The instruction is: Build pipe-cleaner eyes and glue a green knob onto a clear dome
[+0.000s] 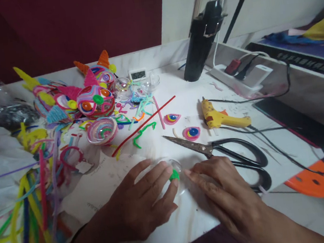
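Note:
My left hand (146, 199) lies over a clear plastic half-sphere (176, 166) on the white table, fingers curled around it. A small green pipe-cleaner coil (173, 174) sits on the sphere at my fingertips. From the right, my right hand (218, 183) touches the sphere's edge with its fingertips. Black-handled scissors (227, 153) lie just beyond my right hand.
A yellow glue gun (220, 118) with its cord lies behind the scissors. Two coiled eye shapes (191, 133) rest nearby. Pipe cleaners (26, 191) pile at the left, colourful wrapped spheres (95, 101) further back. A black bottle (201, 43) and power strip (244, 74) stand far right.

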Available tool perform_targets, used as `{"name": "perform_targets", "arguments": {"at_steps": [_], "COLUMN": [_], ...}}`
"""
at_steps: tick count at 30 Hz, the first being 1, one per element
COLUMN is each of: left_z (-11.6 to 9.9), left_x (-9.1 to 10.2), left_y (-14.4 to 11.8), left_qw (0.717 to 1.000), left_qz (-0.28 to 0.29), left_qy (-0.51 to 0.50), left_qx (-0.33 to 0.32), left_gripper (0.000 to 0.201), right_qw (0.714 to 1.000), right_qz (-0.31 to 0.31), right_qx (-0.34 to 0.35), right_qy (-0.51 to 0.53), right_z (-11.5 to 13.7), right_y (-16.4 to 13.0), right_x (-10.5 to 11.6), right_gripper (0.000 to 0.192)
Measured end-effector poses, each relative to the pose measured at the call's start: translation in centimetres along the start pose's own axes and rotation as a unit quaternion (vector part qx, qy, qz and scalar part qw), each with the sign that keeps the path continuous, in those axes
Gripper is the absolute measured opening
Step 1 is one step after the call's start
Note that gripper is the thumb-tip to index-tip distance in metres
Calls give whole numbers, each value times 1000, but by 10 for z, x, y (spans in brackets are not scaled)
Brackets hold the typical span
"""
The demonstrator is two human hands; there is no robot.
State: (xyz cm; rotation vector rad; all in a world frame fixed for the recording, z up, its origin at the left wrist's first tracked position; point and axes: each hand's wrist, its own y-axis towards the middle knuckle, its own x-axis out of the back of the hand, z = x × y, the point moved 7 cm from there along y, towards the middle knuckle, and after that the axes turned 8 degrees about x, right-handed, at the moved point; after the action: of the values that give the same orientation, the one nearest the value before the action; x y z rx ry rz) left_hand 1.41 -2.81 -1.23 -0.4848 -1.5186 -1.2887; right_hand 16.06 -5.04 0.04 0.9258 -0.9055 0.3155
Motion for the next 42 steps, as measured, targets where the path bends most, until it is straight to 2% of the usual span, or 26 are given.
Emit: {"name": "perform_targets", "arguments": {"at_steps": [3, 6, 11, 14, 21, 28, 33, 35, 38, 42], "left_z": [0, 1, 11, 12, 5, 3, 7, 12, 24, 28], "left_x": [-2, 5, 18, 15, 3, 1, -2, 2, 9, 7], "left_y": [-2, 0, 6, 9, 17, 16, 11, 12, 17, 19], "left_qw": [1000, 1000, 995, 995, 997, 998, 997, 996, 990, 978], "left_qz": [6, -14, -55, -37, 21, 30, 37, 29, 32, 96], "left_qy": [18, 15, -37, -56, -64, -40, -59, -66, -56, -39], "left_qx": [1, 2, 70, 78, 32, 25, 30, 54, 128, 181], "left_gripper": [37, 37, 30, 36, 47, 45, 46, 49, 56, 61], "right_qw": [1000, 999, 997, 995, 993, 990, 986, 985, 984, 985], "right_qz": [-11, -31, -69, -75, -100, -120, -144, -155, -159, -155], "right_qx": [-11, -17, -38, -59, -67, -81, -74, -72, -72, -72], "right_qy": [1, -6, -17, -14, -7, 1, -29, -35, -29, -22], "right_z": [-2, -3, -2, -2, 3, 1, 6, 8, 9, 9], "right_y": [-4, -7, -19, -27, -32, -46, -51, -54, -60, -72], "right_x": [1, 4, 9, 8, 17, 18, 31, 37, 38, 31], "right_gripper": [42, 40, 36, 35, 30, 32, 34, 35, 36, 33]}}
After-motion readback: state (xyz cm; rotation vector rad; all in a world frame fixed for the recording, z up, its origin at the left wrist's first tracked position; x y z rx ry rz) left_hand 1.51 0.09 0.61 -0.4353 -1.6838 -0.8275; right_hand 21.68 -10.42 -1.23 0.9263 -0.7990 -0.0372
